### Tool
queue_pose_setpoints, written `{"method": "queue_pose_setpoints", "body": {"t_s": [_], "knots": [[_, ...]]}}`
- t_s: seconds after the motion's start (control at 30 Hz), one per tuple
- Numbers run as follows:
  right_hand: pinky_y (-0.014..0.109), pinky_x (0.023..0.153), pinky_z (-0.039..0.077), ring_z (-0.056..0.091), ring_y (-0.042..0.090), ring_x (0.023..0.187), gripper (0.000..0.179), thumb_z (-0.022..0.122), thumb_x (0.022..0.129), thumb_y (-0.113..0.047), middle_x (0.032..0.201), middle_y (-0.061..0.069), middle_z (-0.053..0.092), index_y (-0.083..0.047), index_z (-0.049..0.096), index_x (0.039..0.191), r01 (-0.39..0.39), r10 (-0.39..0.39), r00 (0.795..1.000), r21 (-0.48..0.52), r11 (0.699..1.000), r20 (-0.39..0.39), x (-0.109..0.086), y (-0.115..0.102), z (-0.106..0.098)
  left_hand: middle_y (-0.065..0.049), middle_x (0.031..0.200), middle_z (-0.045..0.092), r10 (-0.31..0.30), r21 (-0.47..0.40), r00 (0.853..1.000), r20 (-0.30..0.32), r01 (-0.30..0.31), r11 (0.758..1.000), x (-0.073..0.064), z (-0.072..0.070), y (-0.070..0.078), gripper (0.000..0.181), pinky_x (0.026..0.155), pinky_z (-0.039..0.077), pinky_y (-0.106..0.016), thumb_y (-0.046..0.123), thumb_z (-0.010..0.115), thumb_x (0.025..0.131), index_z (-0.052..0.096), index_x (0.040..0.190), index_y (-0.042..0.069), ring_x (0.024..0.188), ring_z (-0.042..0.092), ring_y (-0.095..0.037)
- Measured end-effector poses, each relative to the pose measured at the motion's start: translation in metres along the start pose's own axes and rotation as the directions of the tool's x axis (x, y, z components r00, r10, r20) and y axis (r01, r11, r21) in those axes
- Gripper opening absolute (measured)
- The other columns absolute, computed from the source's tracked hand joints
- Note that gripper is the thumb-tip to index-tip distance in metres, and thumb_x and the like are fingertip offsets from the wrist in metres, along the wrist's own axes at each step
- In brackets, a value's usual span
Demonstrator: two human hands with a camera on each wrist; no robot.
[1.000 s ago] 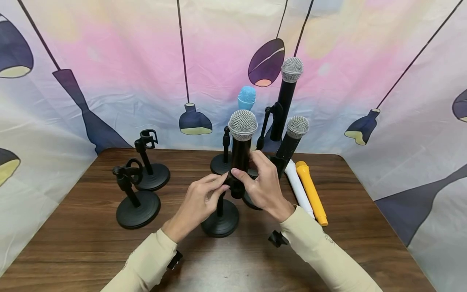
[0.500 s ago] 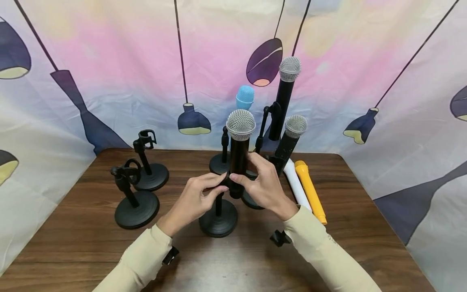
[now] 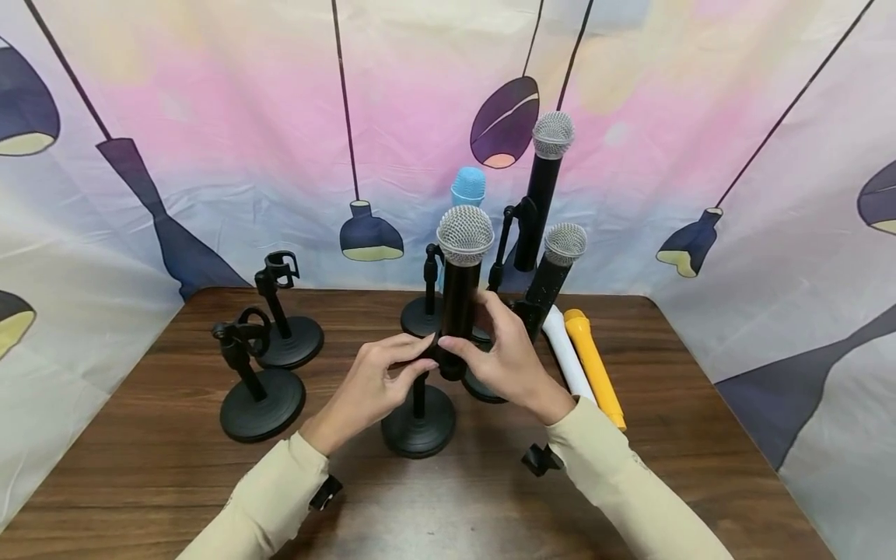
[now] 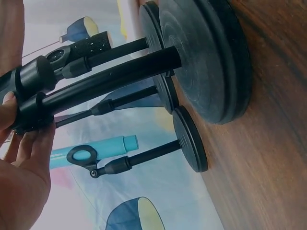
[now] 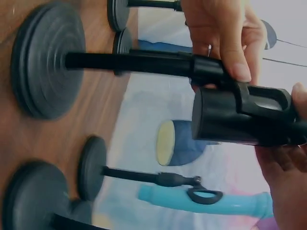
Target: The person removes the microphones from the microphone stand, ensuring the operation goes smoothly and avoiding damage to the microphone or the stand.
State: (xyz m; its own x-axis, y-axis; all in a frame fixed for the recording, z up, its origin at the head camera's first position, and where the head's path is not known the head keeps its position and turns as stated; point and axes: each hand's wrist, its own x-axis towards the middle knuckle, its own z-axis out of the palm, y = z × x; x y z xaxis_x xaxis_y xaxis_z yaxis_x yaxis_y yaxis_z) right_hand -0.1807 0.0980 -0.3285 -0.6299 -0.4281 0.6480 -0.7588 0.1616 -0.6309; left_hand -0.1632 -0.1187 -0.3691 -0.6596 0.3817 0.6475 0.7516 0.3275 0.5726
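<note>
My right hand (image 3: 507, 354) grips the lower body of a black microphone (image 3: 462, 292) with a silver mesh head, held nearly upright. My left hand (image 3: 360, 389) pinches the top joint of a black desk microphone stand (image 3: 418, 424), whose round base is on the table. In the right wrist view, the microphone's blunt end (image 5: 204, 117) pokes out past the stand's clip (image 5: 247, 100), which runs along its side. Left thumb and fingertips hold the stand just under that clip. Seen from the left wrist, the stand's pole (image 4: 115, 72) leads down to its base.
Two stands with bare clips, a near one (image 3: 262, 400) and a far one (image 3: 290, 342), are at left. Behind the hands stands a blue microphone (image 3: 467, 185). Two black microphones, one tall (image 3: 542, 202) and one lower (image 3: 549, 284), lean at right beside lying white (image 3: 568, 354) and yellow (image 3: 595, 369) microphones.
My left hand has shifted slightly left, its fingertips still at the stand's joint. The right hand keeps its hold, and the microphone has barely moved. The head view has drifted a little.
</note>
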Motion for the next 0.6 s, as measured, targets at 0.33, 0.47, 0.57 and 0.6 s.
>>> {"method": "queue_pose_setpoints", "body": {"t_s": [0.33,0.47,0.57,0.6], "knots": [[0.039,0.090,0.055,0.065,0.025,0.105,0.051,0.076,0.090,-0.002,0.123,0.017,0.061,0.004,0.052,0.135,0.062,-0.086,0.986,-0.172,0.983,-0.140,0.001,-0.001,0.002,-0.003,0.106,0.073,0.016,0.001,1.000,0.011,-0.016,1.000,0.007,0.006,-0.002,0.042,0.068,0.054,-0.023,0.003,0.073,0.093,0.065,0.134,0.001,0.081,0.067,-0.008],[0.039,0.089,0.055,0.065,0.025,0.104,0.054,0.075,0.091,-0.002,0.124,0.018,0.060,0.004,0.049,0.138,0.063,-0.090,0.984,-0.175,0.983,-0.151,0.002,-0.001,0.004,-0.003,0.107,0.073,0.009,0.011,1.000,0.009,-0.009,1.000,0.006,0.006,-0.002,0.042,0.069,0.055,-0.023,0.004,0.073,0.093,0.065,0.134,0.003,0.082,0.068,-0.008],[0.038,0.088,0.055,0.066,0.023,0.103,0.054,0.072,0.094,-0.005,0.125,0.016,0.059,0.003,0.045,0.140,0.019,-0.038,0.990,-0.133,0.991,-0.136,0.000,-0.002,0.011,-0.004,0.108,0.072,0.012,0.031,1.000,0.008,-0.012,0.999,0.000,0.003,-0.001,0.042,0.069,0.056,-0.023,0.002,0.073,0.092,0.065,0.133,0.001,0.082,0.068,-0.008],[0.038,0.088,0.055,0.066,0.022,0.103,0.054,0.071,0.095,-0.007,0.125,0.015,0.058,0.002,0.044,0.141,-0.007,-0.007,0.991,-0.108,0.994,-0.131,-0.001,-0.003,0.013,-0.004,0.108,0.073,0.015,0.036,1.000,0.006,-0.015,0.999,-0.002,0.002,-0.001,0.041,0.070,0.056,-0.023,0.001,0.074,0.092,0.065,0.132,0.000,0.083,0.068,-0.008]]}}
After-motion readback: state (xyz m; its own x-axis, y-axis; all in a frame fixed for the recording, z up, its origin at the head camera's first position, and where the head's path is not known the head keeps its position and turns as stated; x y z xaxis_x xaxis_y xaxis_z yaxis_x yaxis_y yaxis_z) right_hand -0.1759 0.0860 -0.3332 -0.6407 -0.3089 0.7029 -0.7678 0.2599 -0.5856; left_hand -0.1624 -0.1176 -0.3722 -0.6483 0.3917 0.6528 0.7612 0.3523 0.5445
